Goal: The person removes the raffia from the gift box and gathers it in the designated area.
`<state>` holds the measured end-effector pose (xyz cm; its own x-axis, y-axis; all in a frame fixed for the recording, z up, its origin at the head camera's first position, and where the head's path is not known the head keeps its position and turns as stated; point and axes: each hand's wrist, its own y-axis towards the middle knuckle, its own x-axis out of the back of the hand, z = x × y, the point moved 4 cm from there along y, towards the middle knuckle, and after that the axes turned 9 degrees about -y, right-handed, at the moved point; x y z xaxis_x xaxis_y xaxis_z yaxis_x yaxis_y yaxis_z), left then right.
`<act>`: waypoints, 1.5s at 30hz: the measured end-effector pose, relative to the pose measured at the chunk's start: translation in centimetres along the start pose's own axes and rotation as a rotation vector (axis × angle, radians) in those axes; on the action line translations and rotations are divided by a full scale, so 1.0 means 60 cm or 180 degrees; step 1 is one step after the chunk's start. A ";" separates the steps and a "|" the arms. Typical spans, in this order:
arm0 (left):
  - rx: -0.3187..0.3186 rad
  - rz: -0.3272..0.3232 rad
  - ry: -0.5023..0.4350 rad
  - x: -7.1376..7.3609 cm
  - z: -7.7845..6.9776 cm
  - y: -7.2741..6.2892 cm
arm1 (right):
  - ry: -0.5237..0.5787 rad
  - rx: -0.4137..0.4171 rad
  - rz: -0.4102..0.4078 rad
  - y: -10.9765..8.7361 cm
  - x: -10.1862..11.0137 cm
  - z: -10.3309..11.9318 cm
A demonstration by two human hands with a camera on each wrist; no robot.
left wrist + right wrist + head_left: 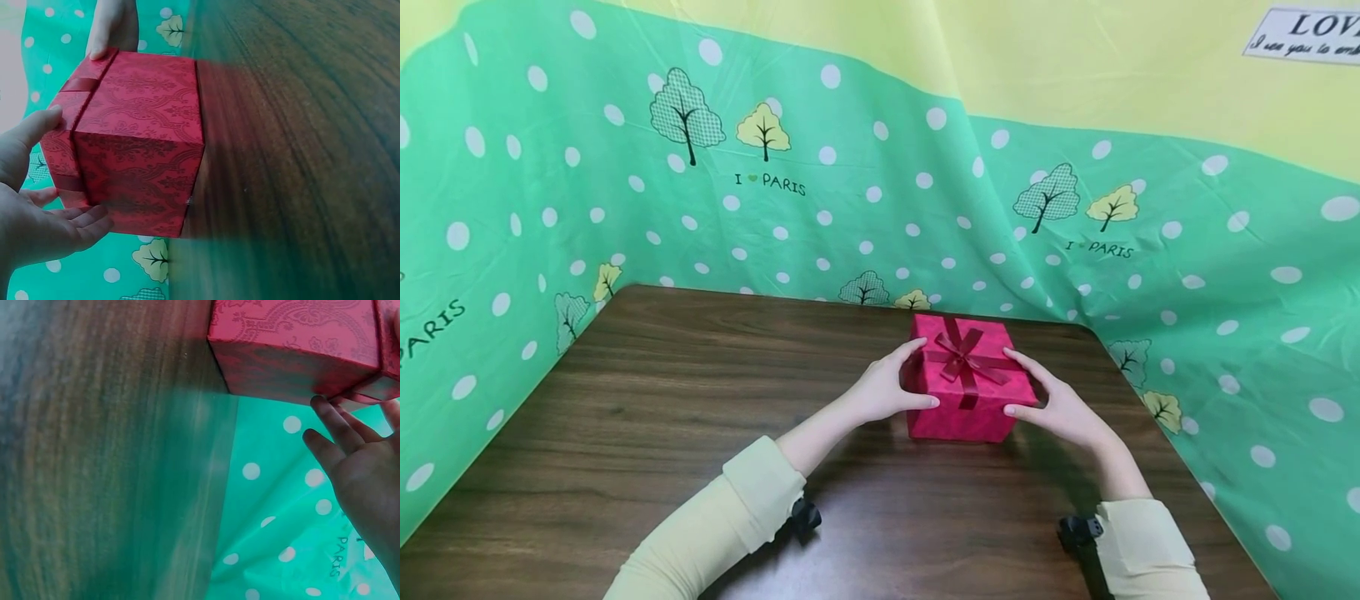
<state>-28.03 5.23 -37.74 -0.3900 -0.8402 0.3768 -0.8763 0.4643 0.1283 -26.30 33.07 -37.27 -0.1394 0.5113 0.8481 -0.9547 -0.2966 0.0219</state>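
Note:
A red gift box (958,425) with a dark patterned print sits toward the far right of the brown table. Its lid (64,150) carries a dark red ribbon bow (962,358) on top. My left hand (883,389) grips the box from its left side, thumb at the front edge and fingers along the side. From the opposite side my right hand (1062,410) holds it the same way. In the left wrist view, the left fingers (87,222) lie close to the lid's lower rim. The right fingertips (320,403) reach the lid's edge in the right wrist view.
The wood-grain table (715,383) ends just behind the box. A green and yellow curtain (820,200) with white dots and printed trees surrounds it at the back and sides. Small black cameras (805,515) are worn at both wrists.

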 end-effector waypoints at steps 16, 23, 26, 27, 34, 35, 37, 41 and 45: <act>-0.0097 -0.0063 0.0209 0.016 -0.030 0.005 | -0.0151 0.0162 -0.0085 0.001 0.021 0.012; -0.0108 -0.0058 0.0169 0.024 -0.038 0.007 | -0.0163 0.0182 -0.0122 -0.004 0.029 0.018; -0.0136 -0.0033 0.0171 0.028 -0.042 0.008 | -0.0144 0.0207 -0.0183 -0.007 0.033 0.021; -0.0147 -0.0021 0.0164 0.030 -0.043 0.009 | -0.0098 0.0214 -0.0207 -0.008 0.035 0.023; -0.0189 0.0006 0.0153 0.043 -0.054 0.010 | 0.0148 0.0416 -0.0315 -0.015 0.045 0.037; -0.0190 0.0004 0.0147 0.044 -0.055 0.010 | 0.0165 0.0405 -0.0337 -0.016 0.046 0.038; -0.0206 -0.0004 0.0144 0.046 -0.059 0.009 | 0.0225 0.0410 -0.0349 -0.019 0.049 0.041; -0.0259 -0.0044 0.0105 0.051 -0.068 0.007 | 0.0346 0.0439 -0.0419 -0.025 0.057 0.049; -0.0241 -0.0120 -0.0011 0.057 -0.072 0.006 | 0.0293 0.0501 -0.0608 -0.030 0.068 0.056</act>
<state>-28.43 3.74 -32.44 -0.3581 -0.8585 0.3671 -0.8666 0.4520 0.2114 -24.29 32.98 -32.09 0.0092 0.6391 0.7691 -0.9144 -0.3059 0.2651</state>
